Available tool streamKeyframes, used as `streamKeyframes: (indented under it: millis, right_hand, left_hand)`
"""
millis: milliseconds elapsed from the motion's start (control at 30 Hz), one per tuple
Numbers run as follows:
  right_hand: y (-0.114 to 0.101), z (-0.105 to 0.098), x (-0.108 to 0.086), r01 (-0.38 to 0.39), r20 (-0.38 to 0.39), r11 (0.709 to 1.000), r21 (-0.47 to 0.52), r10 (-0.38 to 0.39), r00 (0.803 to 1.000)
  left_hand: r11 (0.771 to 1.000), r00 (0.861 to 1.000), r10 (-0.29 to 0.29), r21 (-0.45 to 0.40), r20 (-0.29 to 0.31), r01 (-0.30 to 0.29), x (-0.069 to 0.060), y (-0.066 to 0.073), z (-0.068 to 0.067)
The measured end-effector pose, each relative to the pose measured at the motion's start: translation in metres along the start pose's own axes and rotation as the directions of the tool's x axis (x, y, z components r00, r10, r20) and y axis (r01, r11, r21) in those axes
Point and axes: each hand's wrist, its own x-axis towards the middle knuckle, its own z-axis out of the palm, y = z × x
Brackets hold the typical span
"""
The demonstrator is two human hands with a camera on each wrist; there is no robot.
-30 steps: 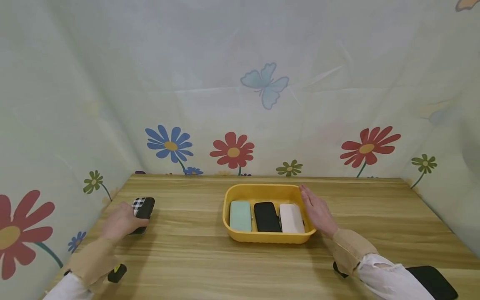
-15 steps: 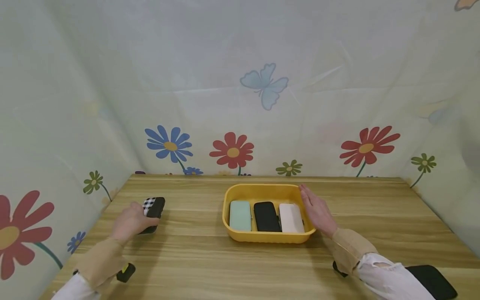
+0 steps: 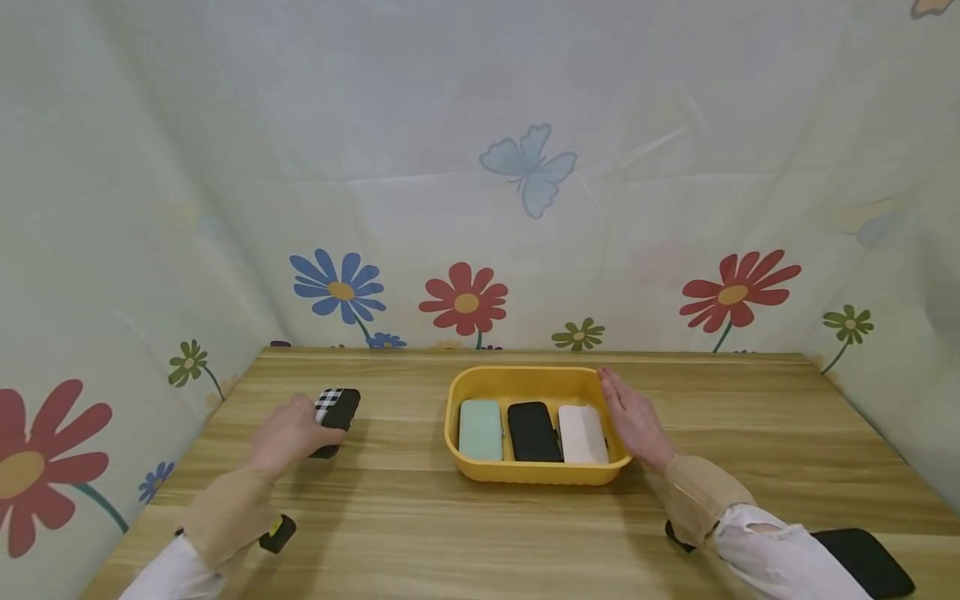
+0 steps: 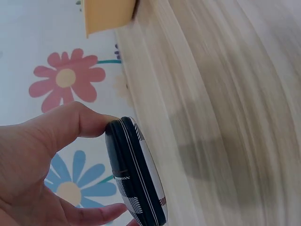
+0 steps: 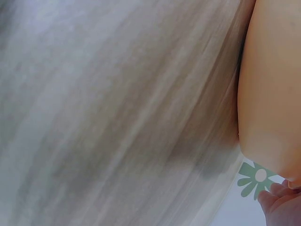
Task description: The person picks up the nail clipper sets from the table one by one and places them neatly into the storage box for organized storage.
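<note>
My left hand [image 3: 288, 435] pinches a small black clamshell case [image 3: 339, 421] with a black-and-white checked part, at the left of the table in the head view. In the left wrist view the case [image 4: 136, 172] is seen edge-on between thumb and fingers, a seam running along its side. It is above the table, its shadow below. My right hand [image 3: 636, 419] rests with straight fingers against the right end of a yellow basket [image 3: 536, 473]. Inside the basket lie a mint case [image 3: 481, 430], a black case [image 3: 535, 432] and a white case [image 3: 582, 434], side by side.
A black flat object [image 3: 862, 560] lies at the front right, partly behind the right sleeve. The wooden table [image 3: 420, 533] meets a flowered curtain [image 3: 637, 208] at the back and sides. Dark wrist devices show beside both cuffs.
My left hand has moved to the right with the checked case in it, nearer to the basket. The right hand, the basket and its cases have stayed in place.
</note>
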Motion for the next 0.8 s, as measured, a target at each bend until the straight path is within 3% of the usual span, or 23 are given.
streamKeyframes:
  millis: [300,500,800]
  right_hand:
    - [0.0,0.0,0.0,0.01,0.003,1.0,0.005,-0.01,1.0]
    - [0.001,0.0,0.0,0.025,-0.011,1.0,0.013,-0.025,1.0]
    - [0.002,0.0,0.001,0.031,-0.011,0.999,0.012,-0.031,0.999]
  left_hand:
    - [0.997,0.998,0.063,-0.037,-0.032,-0.064,0.003,0.026,0.001]
    - [0.993,0.991,0.116,-0.015,-0.06,-0.117,0.003,0.043,0.001]
    - [0.992,0.991,0.122,-0.029,-0.048,-0.123,0.003,0.061,0.001]
